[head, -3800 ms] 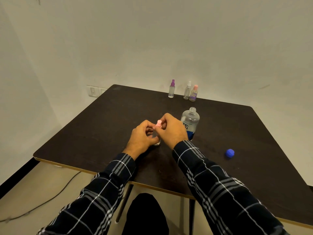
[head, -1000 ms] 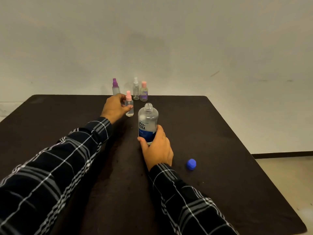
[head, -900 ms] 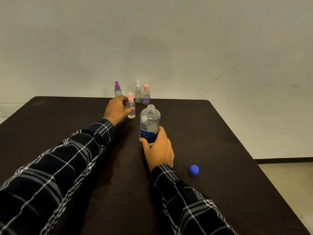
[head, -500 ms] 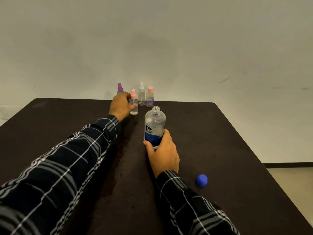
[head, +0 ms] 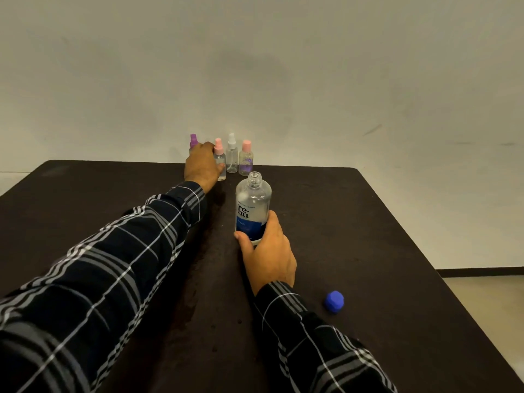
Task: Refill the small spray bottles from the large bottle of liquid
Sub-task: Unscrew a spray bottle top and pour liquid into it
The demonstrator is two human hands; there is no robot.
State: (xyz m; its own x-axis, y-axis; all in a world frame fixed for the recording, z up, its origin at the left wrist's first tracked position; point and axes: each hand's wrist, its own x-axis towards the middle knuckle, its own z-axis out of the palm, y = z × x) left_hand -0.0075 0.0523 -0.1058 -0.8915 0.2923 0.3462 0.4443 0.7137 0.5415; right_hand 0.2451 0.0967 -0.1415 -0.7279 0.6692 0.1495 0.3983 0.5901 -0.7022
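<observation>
Left hand [head: 202,167] gripped the pink-capped spray bottle [head: 219,162] at the back row. Right hand [head: 268,252] clasped the uncapped large bottle [head: 252,209]; setting the small one down upright, clear of its neighbours, seemed wise.

Showing a matt, dark, faintly grainy table top [head: 354,222], looking like wood laminate. Gleaming clear and glossy: the smooth plastic large bottle [head: 253,205], wearing a slick blue paper-like label. Looking transparent and shiny too, the small spray bottles [head: 231,154], capped in smooth coloured plastic. Lying dull-glossy, a blue plastic cap [head: 334,300]. Draping soft, woven checked cloth sleeves [head: 113,265].
</observation>
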